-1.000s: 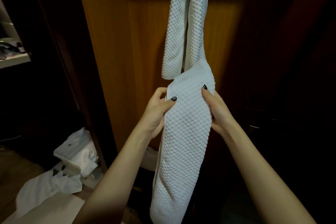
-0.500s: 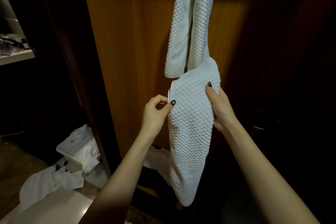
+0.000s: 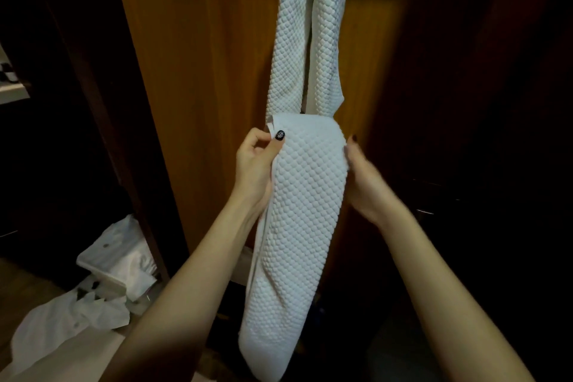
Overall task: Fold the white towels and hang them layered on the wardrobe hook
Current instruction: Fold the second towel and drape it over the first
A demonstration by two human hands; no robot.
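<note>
One white waffle-textured towel (image 3: 310, 40) hangs doubled from the top of the frame against the wooden wardrobe panel (image 3: 201, 71); the hook itself is out of view. Just below its ends I hold a second folded white towel (image 3: 297, 226) upright in front of the panel. My left hand (image 3: 257, 170) grips its upper left edge, thumb on the front. My right hand (image 3: 366, 177) holds the upper right edge, fingers behind the cloth and blurred.
Crumpled white cloths and a white box (image 3: 114, 263) lie on the floor at lower left. A dark shelf unit (image 3: 18, 93) stands at far left. The wardrobe interior on the right is dark.
The held towel's folded top now sits right under the hanging towel's ends. My right hand slid from the front of the towel to its right edge.
</note>
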